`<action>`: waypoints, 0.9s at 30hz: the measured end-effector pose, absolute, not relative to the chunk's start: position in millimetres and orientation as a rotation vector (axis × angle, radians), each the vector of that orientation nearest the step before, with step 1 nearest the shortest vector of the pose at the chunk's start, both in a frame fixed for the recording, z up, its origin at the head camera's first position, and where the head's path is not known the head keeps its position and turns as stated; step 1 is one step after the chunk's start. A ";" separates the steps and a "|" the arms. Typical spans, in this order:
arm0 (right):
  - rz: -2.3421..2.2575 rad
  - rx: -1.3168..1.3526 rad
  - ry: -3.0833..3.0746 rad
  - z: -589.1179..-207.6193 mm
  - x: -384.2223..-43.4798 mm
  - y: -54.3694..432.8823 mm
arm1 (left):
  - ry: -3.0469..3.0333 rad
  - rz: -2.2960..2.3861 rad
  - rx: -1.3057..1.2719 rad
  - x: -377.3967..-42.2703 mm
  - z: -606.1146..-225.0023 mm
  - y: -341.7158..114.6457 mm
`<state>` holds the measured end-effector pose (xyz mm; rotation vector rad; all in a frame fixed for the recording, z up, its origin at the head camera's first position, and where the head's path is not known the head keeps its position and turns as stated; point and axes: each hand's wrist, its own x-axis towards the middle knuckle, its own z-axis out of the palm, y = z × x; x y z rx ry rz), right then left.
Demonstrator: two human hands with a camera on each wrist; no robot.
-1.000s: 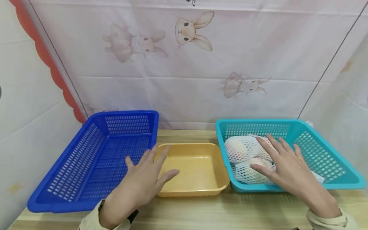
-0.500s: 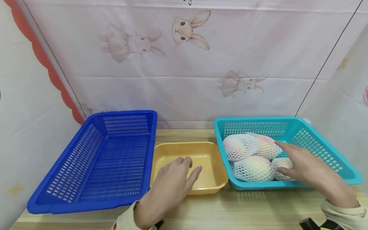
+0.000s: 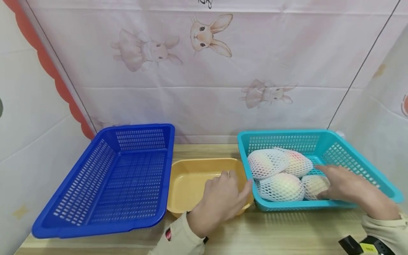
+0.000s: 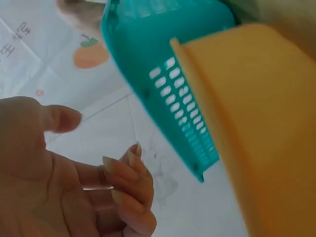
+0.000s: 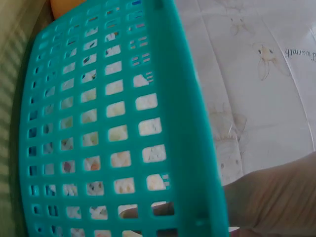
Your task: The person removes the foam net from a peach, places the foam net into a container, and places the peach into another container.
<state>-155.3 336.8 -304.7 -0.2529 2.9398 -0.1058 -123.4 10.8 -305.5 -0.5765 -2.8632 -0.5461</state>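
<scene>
Inside the teal basket (image 3: 287, 132) lie several oval, pale yellow and reddish fruits (image 3: 282, 187) in white foam nets. My right hand (image 3: 350, 186) reaches over the basket's front rim to the rightmost netted fruit (image 3: 313, 186), thumb at its front side and a finger above it. The other fingers are hidden, so a firm grip cannot be made out. Through the basket's slots, the right wrist view shows a fingertip (image 5: 131, 212). Over the right part of the yellow tray (image 3: 188, 191) hovers my left hand (image 3: 220, 196), its fingers loosely bent and holding nothing in the left wrist view.
A blue slotted basket (image 3: 134, 184) stands left of the tray, with nothing seen in it. All three containers sit side by side on a wooden tabletop (image 3: 271, 230). Behind them hangs a rabbit-print cloth (image 3: 204, 71), with pale side walls at both ends.
My left hand has moved right, from beside the blue basket across the yellow tray. The right hand came off the left fruits to the rightmost one, its spread fingers lowering into the basket.
</scene>
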 end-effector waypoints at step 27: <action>-0.130 -0.329 2.934 -322.4 -172.9 341.6 | -2.854 -0.300 -0.608 -145.2 -336.2 36.3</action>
